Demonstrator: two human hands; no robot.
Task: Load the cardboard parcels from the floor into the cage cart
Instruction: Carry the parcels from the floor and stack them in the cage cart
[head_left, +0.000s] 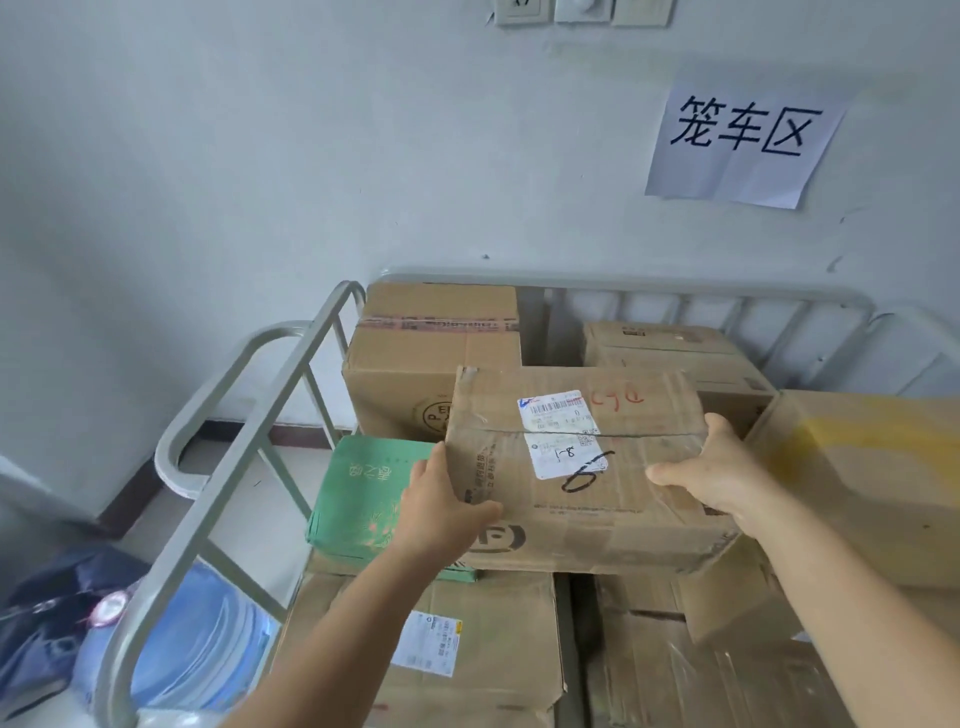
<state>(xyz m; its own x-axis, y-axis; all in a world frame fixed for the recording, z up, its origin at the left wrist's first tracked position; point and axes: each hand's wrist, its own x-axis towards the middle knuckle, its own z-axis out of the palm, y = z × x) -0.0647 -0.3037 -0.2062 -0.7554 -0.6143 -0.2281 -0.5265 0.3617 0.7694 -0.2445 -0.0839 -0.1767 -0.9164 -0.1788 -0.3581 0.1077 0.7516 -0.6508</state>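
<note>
My left hand (441, 499) and right hand (711, 473) clasped a parcel (576, 467), fingers wrapped on its ends, atop the nearly full cart (291, 374); floor leftovers stayed unseen.

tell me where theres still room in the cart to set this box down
The one open gap is at the back, between the tall back-left box and the back-right box, against the rail. The green packet fills the left side, boxes cover the front, and the big box crowds the right. Both hands hold the labelled box.

Wall sign (744, 145) reads 笼车区; parcel (576, 467) label (563, 434) perhaps "1-8", inked "6"
</note>
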